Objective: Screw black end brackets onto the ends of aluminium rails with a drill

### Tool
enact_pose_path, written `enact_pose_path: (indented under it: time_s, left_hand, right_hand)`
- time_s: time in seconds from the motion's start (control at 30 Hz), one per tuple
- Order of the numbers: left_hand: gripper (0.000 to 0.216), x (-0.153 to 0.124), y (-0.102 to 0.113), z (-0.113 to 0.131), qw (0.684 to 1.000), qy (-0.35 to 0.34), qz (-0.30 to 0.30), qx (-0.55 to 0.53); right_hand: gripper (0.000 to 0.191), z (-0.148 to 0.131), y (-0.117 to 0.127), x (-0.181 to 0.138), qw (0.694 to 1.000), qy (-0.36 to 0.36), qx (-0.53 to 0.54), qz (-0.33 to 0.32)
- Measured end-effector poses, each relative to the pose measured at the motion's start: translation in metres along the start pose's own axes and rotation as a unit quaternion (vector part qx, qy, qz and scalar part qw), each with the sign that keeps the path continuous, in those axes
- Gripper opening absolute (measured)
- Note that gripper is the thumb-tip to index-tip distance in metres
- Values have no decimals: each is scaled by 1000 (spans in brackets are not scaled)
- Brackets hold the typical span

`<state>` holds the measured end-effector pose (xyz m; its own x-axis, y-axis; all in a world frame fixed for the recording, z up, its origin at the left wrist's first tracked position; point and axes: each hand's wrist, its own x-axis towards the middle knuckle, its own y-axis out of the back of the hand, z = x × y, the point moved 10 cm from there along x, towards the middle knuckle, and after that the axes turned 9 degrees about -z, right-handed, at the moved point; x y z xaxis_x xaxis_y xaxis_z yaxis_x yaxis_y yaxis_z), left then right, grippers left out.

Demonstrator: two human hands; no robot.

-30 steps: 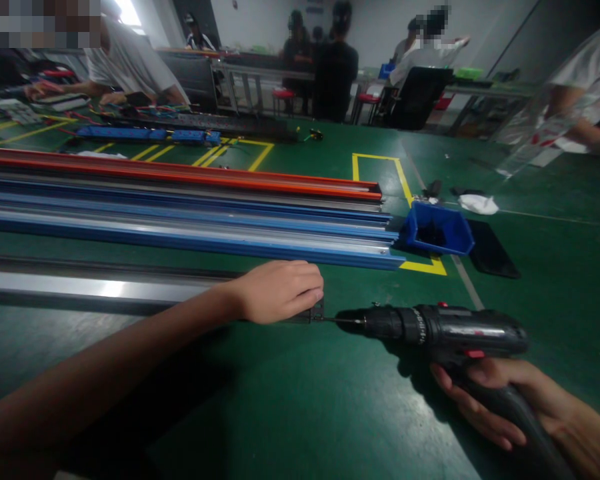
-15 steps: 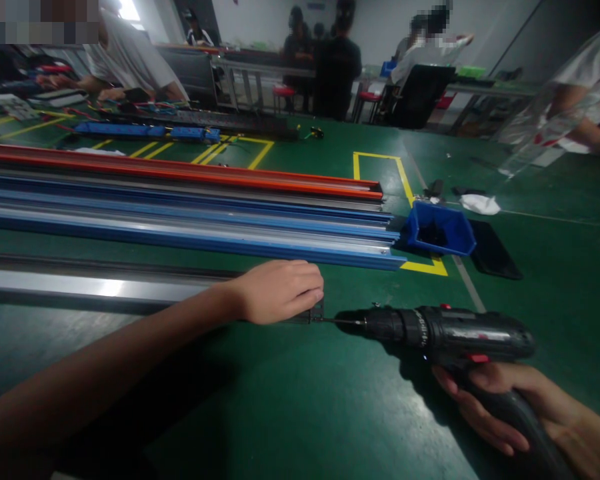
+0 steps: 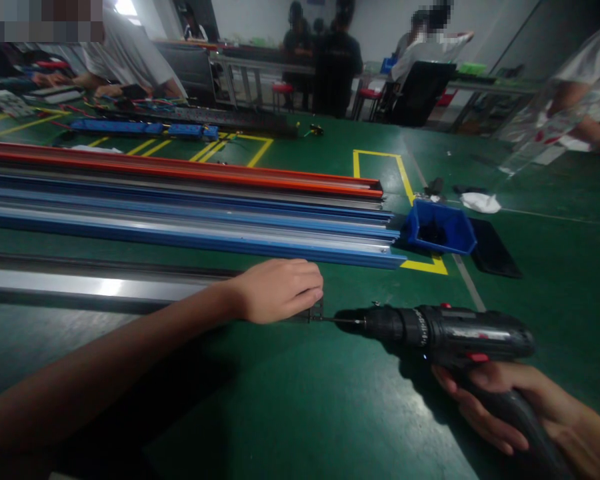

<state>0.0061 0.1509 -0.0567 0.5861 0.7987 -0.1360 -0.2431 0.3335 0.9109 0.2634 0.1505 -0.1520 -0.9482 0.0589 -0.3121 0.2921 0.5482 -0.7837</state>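
My left hand (image 3: 279, 289) is closed over the right end of a long dark metal rail (image 3: 95, 288) that lies flat on the green table (image 3: 300, 400). My right hand (image 3: 500, 400) grips the handle of a black cordless drill (image 3: 445, 331). The drill lies level, and its bit touches the end face of the rail just right of my left fingers.
Behind the rail lies a stack of long blue, silver and orange rails (image 3: 180, 200). A blue parts bin (image 3: 440, 228) and a black pad (image 3: 494, 248) sit at the stack's right end, near a white rag (image 3: 479, 202). Other people work at the far tables and at the right edge.
The drill and my right hand have shifted very slightly right and down. My left hand stays on the rail end.
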Motion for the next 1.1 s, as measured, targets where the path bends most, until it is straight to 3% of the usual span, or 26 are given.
enact_pose_path:
  time_s: [0.73, 0.93, 1.1]
  left_hand:
    - [34, -10, 10, 9, 1000, -19, 14, -5]
    - [61, -20, -7, 14, 997, -20, -32, 73]
    - [41, -12, -13, 14, 997, -8, -57, 60]
  right_hand:
    - [31, -3, -1, -4, 1000, 0, 9, -25]
    - [32, -6, -7, -6, 999, -1, 4, -45]
    - [33, -10, -9, -8, 998, 14, 6, -57]
